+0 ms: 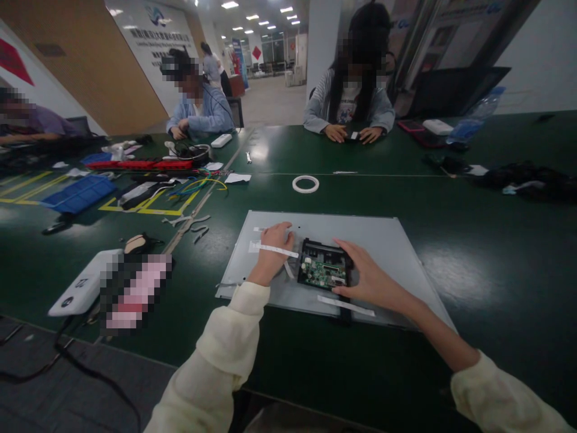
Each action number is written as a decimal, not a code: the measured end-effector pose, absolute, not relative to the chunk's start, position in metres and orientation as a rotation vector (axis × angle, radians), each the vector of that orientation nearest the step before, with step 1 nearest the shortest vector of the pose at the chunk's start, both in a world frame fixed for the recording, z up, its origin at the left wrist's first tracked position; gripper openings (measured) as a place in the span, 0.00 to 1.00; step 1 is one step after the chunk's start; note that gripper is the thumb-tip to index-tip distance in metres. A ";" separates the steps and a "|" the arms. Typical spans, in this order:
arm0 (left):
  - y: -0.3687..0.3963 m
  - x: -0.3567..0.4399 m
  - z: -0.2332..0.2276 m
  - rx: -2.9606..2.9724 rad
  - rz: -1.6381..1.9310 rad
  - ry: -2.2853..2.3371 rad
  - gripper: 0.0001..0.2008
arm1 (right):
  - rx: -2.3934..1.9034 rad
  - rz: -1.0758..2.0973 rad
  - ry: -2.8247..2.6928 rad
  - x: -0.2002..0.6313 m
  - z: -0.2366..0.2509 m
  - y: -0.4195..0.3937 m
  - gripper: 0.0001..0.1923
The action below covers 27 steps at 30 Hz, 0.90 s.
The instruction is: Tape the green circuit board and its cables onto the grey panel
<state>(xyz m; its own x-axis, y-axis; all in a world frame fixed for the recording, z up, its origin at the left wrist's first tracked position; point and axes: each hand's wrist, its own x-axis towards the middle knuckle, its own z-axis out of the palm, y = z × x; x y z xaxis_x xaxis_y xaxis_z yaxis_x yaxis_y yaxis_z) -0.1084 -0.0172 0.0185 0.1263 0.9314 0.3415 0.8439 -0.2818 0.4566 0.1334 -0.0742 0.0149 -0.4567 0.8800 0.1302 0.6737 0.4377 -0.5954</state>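
A grey flat panel [383, 240] lies on the table in front of me. On it sits a black plastic frame holding a green circuit board [322, 272]. My right hand [372, 276] grips the frame's right side, thumb at the near corner and a finger at the far one. To the left of the frame, my left hand [273, 252] rests over the panel with its fingers stretched out. A white strip [282, 249] crosses that hand and reaches the frame's edge. Nearer to me, another white strip [346, 305] lies on the panel.
A tape roll [305, 184] stands beyond the panel. Pliers [186, 221], a white power bank [88, 282] and a blue tray [79, 193] lie to the left. Across the table sit people, one with hands [354, 133] on a small object. A plastic bottle [475, 117] is far right.
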 end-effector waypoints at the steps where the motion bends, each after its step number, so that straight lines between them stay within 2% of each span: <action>1: -0.017 -0.109 0.019 2.240 0.860 1.777 0.11 | -1.296 0.647 -2.261 0.133 0.015 -0.074 0.46; 14: -0.019 -0.105 0.014 2.276 0.810 1.750 0.11 | -1.186 0.478 -2.175 0.128 0.016 -0.061 0.46; 27: -0.027 -0.097 0.020 2.394 0.775 1.644 0.12 | -1.220 0.610 -2.001 0.135 0.009 -0.050 0.38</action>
